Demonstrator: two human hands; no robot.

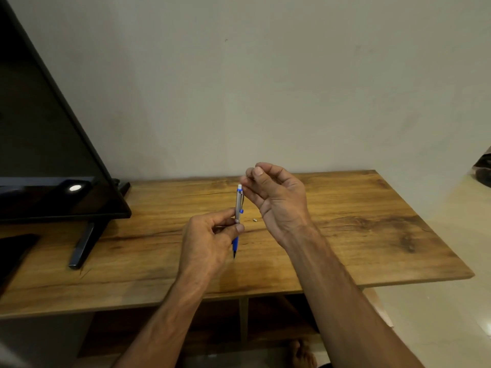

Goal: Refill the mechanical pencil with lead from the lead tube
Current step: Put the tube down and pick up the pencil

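Left hand pinches the mechanical pencil upright above the wooden desk, thumb and fingers closed around its middle, white end up, dark tip down. Right hand hovers just beside the top, thumb and forefinger pressed together (a lead between them? too thin to tell). A tiny pale piece lies on the desk between the hands. A television stands at left.

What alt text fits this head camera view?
A left hand holds a pencil upright over a wooden table, while the right hand pinches something thin just above its top. A television stands at the left.
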